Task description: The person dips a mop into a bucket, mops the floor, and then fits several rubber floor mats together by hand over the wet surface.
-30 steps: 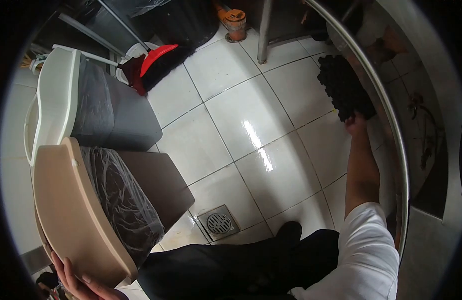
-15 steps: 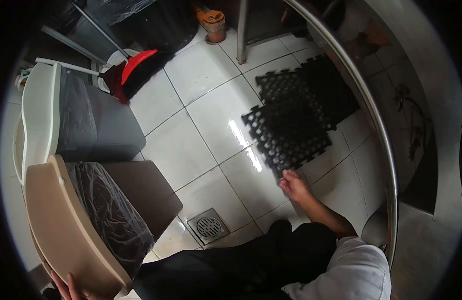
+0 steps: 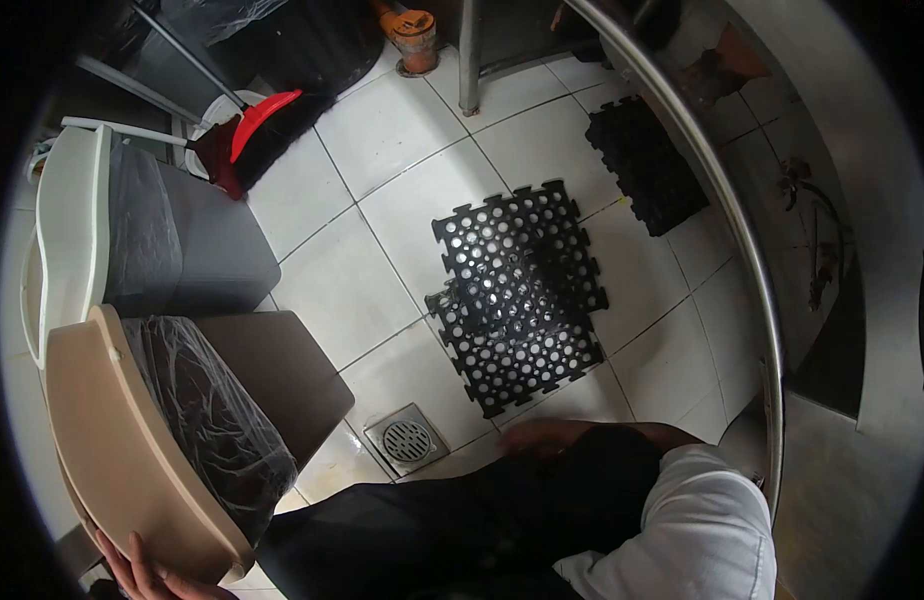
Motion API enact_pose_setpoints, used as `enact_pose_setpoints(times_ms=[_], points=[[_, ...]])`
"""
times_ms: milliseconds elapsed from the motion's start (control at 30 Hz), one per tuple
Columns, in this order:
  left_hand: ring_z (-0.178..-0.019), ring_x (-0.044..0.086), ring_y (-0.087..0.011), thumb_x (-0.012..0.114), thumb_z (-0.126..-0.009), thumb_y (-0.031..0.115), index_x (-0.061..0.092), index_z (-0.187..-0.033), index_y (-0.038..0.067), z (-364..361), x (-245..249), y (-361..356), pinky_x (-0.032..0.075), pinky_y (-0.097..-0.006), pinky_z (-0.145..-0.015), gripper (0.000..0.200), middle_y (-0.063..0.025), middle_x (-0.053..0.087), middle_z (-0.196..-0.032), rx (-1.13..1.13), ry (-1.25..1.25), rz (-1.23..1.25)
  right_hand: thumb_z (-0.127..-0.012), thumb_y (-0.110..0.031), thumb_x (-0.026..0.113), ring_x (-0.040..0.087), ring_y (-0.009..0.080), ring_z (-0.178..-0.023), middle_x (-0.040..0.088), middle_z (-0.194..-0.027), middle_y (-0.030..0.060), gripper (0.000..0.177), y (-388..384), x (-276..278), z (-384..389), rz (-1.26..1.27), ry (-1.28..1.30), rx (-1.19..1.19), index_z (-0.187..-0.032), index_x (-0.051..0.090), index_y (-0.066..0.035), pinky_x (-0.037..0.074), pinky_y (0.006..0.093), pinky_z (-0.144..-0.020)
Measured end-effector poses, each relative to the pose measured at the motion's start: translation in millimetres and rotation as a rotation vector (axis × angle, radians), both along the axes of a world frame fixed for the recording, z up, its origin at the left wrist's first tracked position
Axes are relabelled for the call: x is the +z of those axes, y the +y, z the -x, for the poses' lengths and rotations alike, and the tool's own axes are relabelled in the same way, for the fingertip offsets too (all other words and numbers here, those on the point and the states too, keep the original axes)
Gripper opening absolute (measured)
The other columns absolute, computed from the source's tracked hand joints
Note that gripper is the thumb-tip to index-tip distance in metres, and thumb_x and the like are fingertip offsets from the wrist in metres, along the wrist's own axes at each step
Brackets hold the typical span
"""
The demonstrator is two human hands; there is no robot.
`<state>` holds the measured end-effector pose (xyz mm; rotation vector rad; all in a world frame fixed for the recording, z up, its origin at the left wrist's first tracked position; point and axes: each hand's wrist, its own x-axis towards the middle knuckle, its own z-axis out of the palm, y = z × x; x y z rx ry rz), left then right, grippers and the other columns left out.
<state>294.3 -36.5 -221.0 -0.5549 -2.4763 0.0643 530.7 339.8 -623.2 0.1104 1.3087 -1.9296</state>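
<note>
My left hand [image 3: 147, 577] is at the lower left edge of the view, its fingers curled over the near end of the beige lid [image 3: 132, 440] of a trash bin. My right hand [image 3: 535, 437] is smeared by motion, low over the floor beside my dark trouser leg, and its fingers cannot be made out. Just beyond it two overlapping black perforated rubber mats [image 3: 527, 360] with interlocking edges lie on the white tiles. A gap of tile shows between these mats and the right hand.
Another black mat [image 3: 647, 165] lies farther back, near a curved metal rail [image 3: 717, 170]. A floor drain [image 3: 406, 441] is beside the beige bin. A grey bin [image 3: 222, 230], a red broom [image 3: 262, 125], an orange pipe [image 3: 415, 40] and a metal leg [image 3: 469, 60] stand around.
My right hand has let go of the perforated mat and drawn back toward my leg. The mats have shifted left and nearer, now flat on the tiles. My left hand stays on the lid.
</note>
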Motion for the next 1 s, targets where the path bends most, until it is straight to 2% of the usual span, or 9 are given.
enact_pose_setpoints(times_ms=[100,167,233,300,333,467,600,667,1000], points=[[-0.142,0.048,-0.0391,0.044,-0.112,0.023,0.065,-0.131,0.005,3.7,3.0,9.9,0.042,-0.0548,-0.115,0.034,-0.0219,0.053,-0.148,-0.071,0.013,-0.008,-0.101,-0.025,0.066,0.067,0.0196,-0.101,0.07,-0.112,0.008,0.022,15.9,-17.3,-3.4,-0.091,-0.374,-0.005,-0.112,0.069,-0.005,0.054,0.0364,-0.084],[-0.14,0.05,-0.0392,0.047,-0.111,0.021,0.067,-0.128,0.005,5.3,6.4,14.8,0.043,-0.054,-0.115,0.031,-0.0228,0.055,-0.145,-0.127,0.028,-0.026,-0.098,-0.019,0.063,0.067,0.0192,-0.089,0.072,-0.103,0.0087,0.02,51.9,-137.2,-13.7,-0.495,0.082,-0.195,-0.108,0.068,-0.002,0.055,0.0345,-0.077],[-0.139,0.052,-0.0388,0.05,-0.111,0.022,0.07,-0.123,0.005,7.9,8.6,23.8,0.044,-0.0533,-0.113,0.028,-0.0224,0.058,-0.142,-0.172,0.055,-0.066,-0.09,-0.024,0.072,0.069,0.0245,-0.084,0.072,-0.098,0.0135,0.025,106.0,-114.2,34.7,-0.92,-0.287,-0.936,-0.1,0.065,-0.002,0.056,0.0382,-0.076],[-0.136,0.054,-0.0377,0.054,-0.11,0.025,0.075,-0.114,0.009,9.2,6.9,30.6,0.045,-0.0524,-0.111,0.027,-0.0197,0.063,-0.135,-0.187,0.09,-0.159,-0.086,-0.036,0.079,0.071,0.0334,-0.092,0.073,-0.105,0.0178,0.048,149.5,-62.7,73.9,-1.554,-0.092,-0.906,-0.114,0.066,-0.001,0.056,0.0441,-0.085],[-0.149,0.041,-0.0366,0.03,-0.113,0.029,0.06,-0.143,0.008,1.1,-0.3,-19.3,0.039,-0.0557,-0.121,0.047,-0.0168,0.043,-0.161,0.041,0.016,0.075,-0.085,-0.039,0.081,0.072,0.0351,-0.097,0.073,-0.109,0.019,0.055,174.9,-83.2,77.6,-1.92,0.029,-0.774,-0.12,0.066,-0.001,0.056,0.0451,-0.087],[-0.144,0.048,-0.0364,0.039,-0.11,0.022,0.067,-0.136,0.003,5.5,-0.6,-8.0,0.039,-0.0504,-0.12,0.042,-0.0191,0.052,-0.153,-0.082,0.042,-0.041,-0.08,-0.033,0.087,0.073,0.0333,-0.104,0.075,-0.111,0.0202,0.061,210.7,-126.6,89.9,-1.276,-0.121,-0.825,-0.124,0.065,0.002,0.056,0.0434,-0.089],[-0.142,0.05,-0.0363,0.042,-0.108,0.018,0.068,-0.134,0.002,7.9,-0.4,-15.1,0.039,-0.0481,-0.119,0.04,-0.0199,0.053,-0.153,-0.105,0.024,-0.068,-0.082,-0.031,0.087,0.072,0.0299,-0.1,0.075,-0.11,0.0173,0.058,191.2,-110.2,83.3,-1.371,-0.125,-0.724,-0.123,0.065,0.003,0.057,0.0416,-0.087],[-0.142,0.05,-0.0353,0.044,-0.107,0.018,0.069,-0.132,0.003,5.6,0.4,-11.1,0.038,-0.0472,-0.118,0.038,-0.0191,0.053,-0.154,-0.078,0.027,-0.081,-0.09,-0.031,0.082,0.067,0.0259,-0.105,0.07,-0.118,0.0139,0.055,186.6,-87.7,90.3,-0.856,-0.209,-0.904,-0.131,0.061,-0.002,0.053,0.0398,-0.091],[-0.142,0.05,-0.031,0.05,-0.108,0.009,0.067,-0.132,0.0,0.8,-6.1,2.0,0.041,-0.0421,-0.116,0.031,-0.0196,0.052,-0.154,-0.087,-0.019,-0.389,-0.096,-0.019,0.075,0.068,0.0229,-0.106,0.073,-0.117,0.0116,0.046,190.5,-88.6,178.7,-0.791,0.022,-1.029,-0.138,0.061,-0.004,0.052,0.0365,-0.094]])
